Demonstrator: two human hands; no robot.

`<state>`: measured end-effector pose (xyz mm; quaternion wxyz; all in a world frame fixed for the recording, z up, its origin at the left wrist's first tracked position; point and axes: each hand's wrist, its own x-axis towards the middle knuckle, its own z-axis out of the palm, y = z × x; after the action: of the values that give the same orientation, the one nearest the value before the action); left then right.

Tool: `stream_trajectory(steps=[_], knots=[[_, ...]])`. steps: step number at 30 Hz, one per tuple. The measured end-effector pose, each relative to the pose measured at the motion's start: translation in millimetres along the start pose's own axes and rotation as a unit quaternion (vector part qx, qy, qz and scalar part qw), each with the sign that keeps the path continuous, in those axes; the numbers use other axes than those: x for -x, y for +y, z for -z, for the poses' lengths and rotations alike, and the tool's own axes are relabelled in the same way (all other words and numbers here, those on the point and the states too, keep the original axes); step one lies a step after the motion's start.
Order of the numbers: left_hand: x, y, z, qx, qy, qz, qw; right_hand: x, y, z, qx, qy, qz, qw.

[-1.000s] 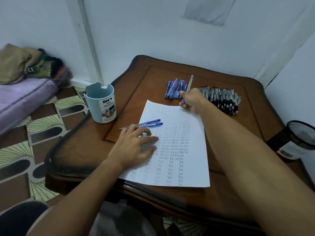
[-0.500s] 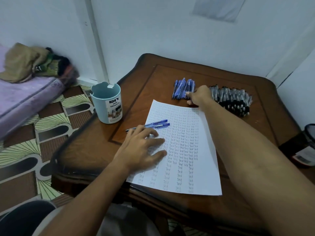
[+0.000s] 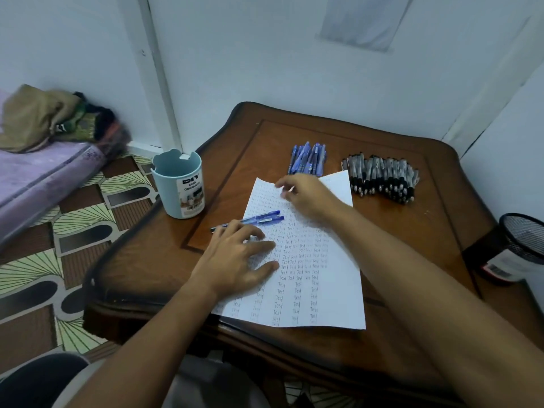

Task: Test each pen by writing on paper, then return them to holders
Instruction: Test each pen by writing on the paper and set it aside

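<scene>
My right hand (image 3: 306, 194) sits over the top of the written sheet (image 3: 306, 269), fingers curled; motion blur, so I cannot tell whether it holds a pen. My left hand (image 3: 238, 260) lies flat, fingers spread, pressing the sheet's left edge. Two blue pens (image 3: 259, 219) lie just beyond its fingertips. Blue pen pile (image 3: 309, 159) and black pen pile (image 3: 382, 178) lie beyond the sheet. Blue desk organizer (image 3: 181, 187) at table's left; mesh holder (image 3: 522, 242) far right.

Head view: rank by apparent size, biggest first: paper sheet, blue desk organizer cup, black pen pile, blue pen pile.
1. paper sheet
2. black pen pile and blue desk organizer cup: look alike, not ranked; the cup stands nearer the camera
3. blue pen pile
</scene>
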<state>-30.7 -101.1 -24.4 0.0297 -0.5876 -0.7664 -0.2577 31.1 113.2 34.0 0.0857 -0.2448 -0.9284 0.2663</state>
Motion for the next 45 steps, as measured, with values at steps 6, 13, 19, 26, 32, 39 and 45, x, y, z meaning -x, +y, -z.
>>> stream_trajectory(steps=[6, 13, 19, 26, 32, 39, 45], knots=[[5.1, 4.6, -0.9, -0.060, 0.018, -0.018, 0.998, 3.0, -12.8, -16.3, 0.137, -0.090, 0.070, 0.984], [5.7, 5.8, -1.2, -0.082, 0.024, -0.024, 0.996, 21.4, 0.5, -28.4, 0.112, -0.006, 0.067, 0.991], [4.6, 4.0, -1.2, -0.098, 0.025, -0.035, 0.994, 45.0, 19.0, -11.1, -0.381, 0.088, -0.123, 0.912], [6.1, 0.9, -3.6, -0.102, 0.013, -0.044, 0.994, 65.8, 33.9, 14.0, -0.662, 0.220, -0.248, 0.672], [4.6, 5.0, -6.4, -0.098, 0.013, -0.018, 0.995, 82.2, 34.4, 22.3, -0.693, 0.276, -0.268, 0.610], [10.8, 12.1, -12.9, -0.096, 0.037, 0.021, 0.994, 96.7, 21.4, 13.2, -0.619, 0.235, -0.296, 0.689], [12.4, 14.8, -16.3, -0.106, 0.030, 0.033, 0.993, 110.4, 17.7, 10.3, -0.702, 0.207, -0.238, 0.639]])
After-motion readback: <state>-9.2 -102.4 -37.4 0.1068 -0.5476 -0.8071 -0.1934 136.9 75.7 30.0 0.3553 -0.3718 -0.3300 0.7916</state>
